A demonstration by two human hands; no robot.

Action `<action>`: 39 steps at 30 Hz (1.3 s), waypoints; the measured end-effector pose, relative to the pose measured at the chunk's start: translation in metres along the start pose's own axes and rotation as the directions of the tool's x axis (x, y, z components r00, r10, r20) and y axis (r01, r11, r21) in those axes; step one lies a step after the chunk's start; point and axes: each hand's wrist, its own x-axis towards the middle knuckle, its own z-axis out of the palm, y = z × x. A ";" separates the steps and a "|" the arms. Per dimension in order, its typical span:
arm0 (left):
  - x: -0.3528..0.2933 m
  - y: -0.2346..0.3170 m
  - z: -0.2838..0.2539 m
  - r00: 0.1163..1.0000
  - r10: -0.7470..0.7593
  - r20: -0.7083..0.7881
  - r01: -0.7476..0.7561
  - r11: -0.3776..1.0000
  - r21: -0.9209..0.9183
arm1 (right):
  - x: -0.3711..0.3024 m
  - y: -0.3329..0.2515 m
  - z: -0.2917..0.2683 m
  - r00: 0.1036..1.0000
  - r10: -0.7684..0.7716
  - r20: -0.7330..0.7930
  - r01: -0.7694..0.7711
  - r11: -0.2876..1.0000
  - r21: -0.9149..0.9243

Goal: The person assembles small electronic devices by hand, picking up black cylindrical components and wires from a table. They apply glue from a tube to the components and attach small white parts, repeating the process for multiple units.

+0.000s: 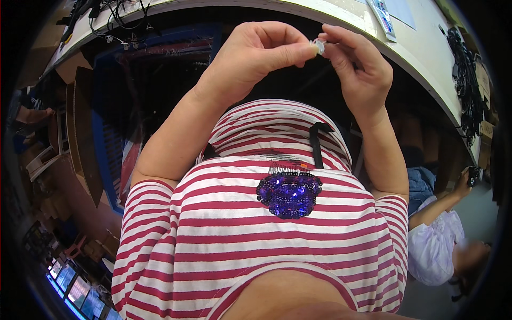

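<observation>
Both hands are raised in front of my chest, just below the table's edge. My left hand [256, 50] and my right hand [356, 66] pinch one small, pale, shiny piece [319, 46] between their fingertips. The piece is too small to tell what it is. Below the hands is my red and white striped shirt [266, 234] with a purple sequin patch [289, 193].
A white table edge [416, 64] curves across the top, with a flat printed card [384, 18] and black cables [466, 69] on it. Another person in a pale lilac top [437, 242] sits at lower right. A blue crate [109, 144] and cardboard boxes stand at left.
</observation>
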 end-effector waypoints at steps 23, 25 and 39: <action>0.025 -0.024 -0.002 0.999 0.026 -0.032 -0.035 0.933 -0.358 | 0.040 -0.001 -0.056 0.964 -0.212 0.162 0.264 0.851 -0.453; 0.024 -0.013 -0.004 0.999 0.022 -0.031 -0.031 0.934 -0.356 | 0.064 0.021 -0.073 0.999 -0.033 -0.012 0.018 0.774 -0.633; 0.040 -0.013 0.004 0.987 0.044 -0.153 -0.036 0.998 0.053 | 0.033 -0.003 -0.036 0.906 0.409 0.108 -0.415 0.909 0.045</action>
